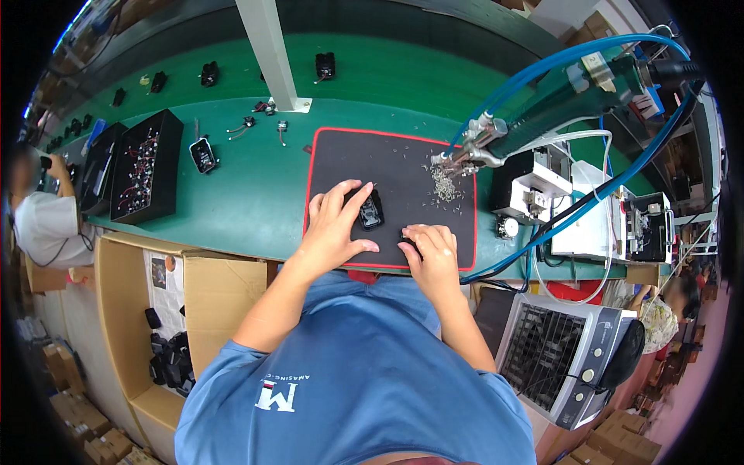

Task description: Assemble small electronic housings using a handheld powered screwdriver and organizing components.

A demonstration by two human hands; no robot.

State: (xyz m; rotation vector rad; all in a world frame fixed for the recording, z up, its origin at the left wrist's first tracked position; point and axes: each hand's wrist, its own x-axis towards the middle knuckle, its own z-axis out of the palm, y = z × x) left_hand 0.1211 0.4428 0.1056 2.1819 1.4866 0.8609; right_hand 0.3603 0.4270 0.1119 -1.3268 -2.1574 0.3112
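Note:
A small black plastic housing (pixel 372 211) with an open face lies on the red-edged dark mat (pixel 341 155). My left hand (pixel 332 225) rests at its left side, fingers spread and fingertips at the housing's upper left edge. Its thumb points right, apart from the housing. To the right, my right hand (pixel 432 254) lies low over the mat with curled fingers. Thumb and forefinger close around something small and dark, too hidden to name. A heap of small screws (pixel 445 186) is spread over the mat's upper right.
An electric screwdriver (pixel 535 116) with blue hoses hangs over the screws. Machines (pixel 535 182) stand on the right. At left are a black parts box (pixel 147 167), another housing (pixel 203 156) and small wired parts (pixel 246 124). A cardboard box (pixel 221 298) stands below; a co-worker (pixel 50 209) sits far left.

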